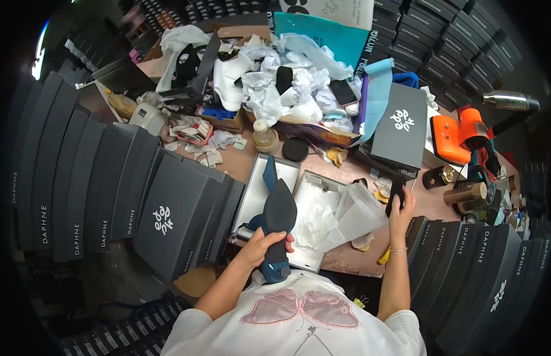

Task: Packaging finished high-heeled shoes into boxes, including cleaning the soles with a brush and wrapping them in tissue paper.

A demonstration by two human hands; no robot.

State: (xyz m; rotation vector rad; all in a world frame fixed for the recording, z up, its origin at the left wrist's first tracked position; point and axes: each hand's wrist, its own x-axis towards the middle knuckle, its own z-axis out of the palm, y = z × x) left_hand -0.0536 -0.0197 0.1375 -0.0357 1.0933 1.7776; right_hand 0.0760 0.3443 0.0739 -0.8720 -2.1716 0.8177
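Note:
My left hand (260,246) is closed around a dark blue heeled shoe (280,209), its dark sole turned up and the pointed toe facing away from me. More dark blue material (269,173) shows just behind the shoe; whether it belongs to a second shoe I cannot tell. Beneath them lies a white-lined box part (249,200). To its right stands an open shoebox (314,261) with crumpled white tissue paper (316,221) in it. Farther right, my right hand (401,215) grips a small black object (395,197), mostly covered by the fingers, at the table's right side.
Stacks of dark grey shoeboxes (174,216) flank me on the left and right (465,255). At the back, a carton (323,135) overflows with white paper and plastic; a phone (344,92) rests on it. An orange device (450,139), a closed box (400,130) and a bottle (265,137) stand around.

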